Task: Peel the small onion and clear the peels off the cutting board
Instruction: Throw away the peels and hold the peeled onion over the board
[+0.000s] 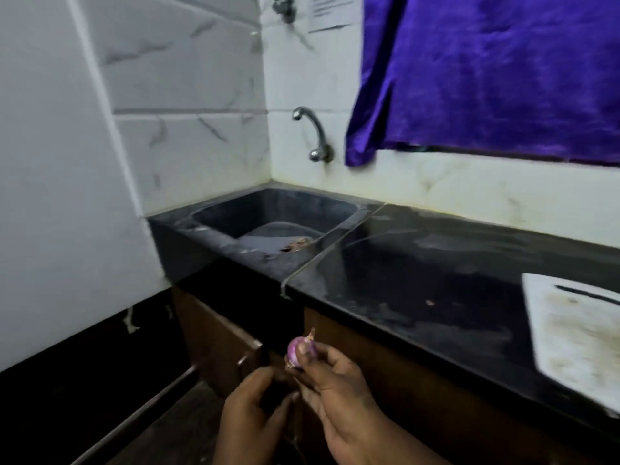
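Observation:
A small purple onion (297, 352) with a dry tip of peel pointing up sits between the thumb and fingers of my right hand (339, 394), held in front of the counter's edge, low in the view. My left hand (250, 417) is just below and left of it, fingers curled; whether it pinches a bit of peel is too dark to tell. The white cutting board (577, 333), stained, with a dark slot handle, lies on the black counter at the far right, well apart from both hands.
A black sink (349, 209) is set in the counter's far left corner, with brownish scraps near its drain and a tap (312, 132) above. The dark counter (419, 280) runs right. Brown cabinet doors (214, 333) stand below. A purple curtain (496, 72) hangs above.

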`<state>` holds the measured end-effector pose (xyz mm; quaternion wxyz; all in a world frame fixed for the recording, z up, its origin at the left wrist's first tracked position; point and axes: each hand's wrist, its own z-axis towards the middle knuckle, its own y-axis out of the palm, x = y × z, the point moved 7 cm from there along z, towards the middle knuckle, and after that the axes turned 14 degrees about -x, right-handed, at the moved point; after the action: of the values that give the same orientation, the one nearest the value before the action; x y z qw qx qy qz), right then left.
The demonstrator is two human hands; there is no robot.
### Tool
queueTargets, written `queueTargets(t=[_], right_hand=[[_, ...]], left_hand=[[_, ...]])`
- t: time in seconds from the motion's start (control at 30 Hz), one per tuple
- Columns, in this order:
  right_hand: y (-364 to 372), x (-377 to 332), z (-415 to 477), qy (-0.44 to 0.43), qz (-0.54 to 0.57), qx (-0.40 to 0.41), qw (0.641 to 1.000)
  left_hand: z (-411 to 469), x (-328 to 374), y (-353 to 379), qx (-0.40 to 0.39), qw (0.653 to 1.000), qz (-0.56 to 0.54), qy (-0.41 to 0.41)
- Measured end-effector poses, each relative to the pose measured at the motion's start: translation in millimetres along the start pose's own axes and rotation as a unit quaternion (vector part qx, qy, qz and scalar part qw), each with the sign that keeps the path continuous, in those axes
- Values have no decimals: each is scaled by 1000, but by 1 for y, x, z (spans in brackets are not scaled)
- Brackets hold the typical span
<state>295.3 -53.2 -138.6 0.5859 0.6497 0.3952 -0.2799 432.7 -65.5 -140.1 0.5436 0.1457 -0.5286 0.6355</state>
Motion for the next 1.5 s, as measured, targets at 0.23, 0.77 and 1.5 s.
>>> queueTargets(t=[0.23,0.77,1.5], right_hand=[[6,102,64,132,-138,6,982],[-14,46,50,69,-227,-24,971],[-259,-278,-200,-223,-279,269,894]], left_hand=[[-41,-120,-18,48,970,43,-234],[-7,-79,-12,4,978,-166,-129],[186,249,283,-317,902,-285,69]])
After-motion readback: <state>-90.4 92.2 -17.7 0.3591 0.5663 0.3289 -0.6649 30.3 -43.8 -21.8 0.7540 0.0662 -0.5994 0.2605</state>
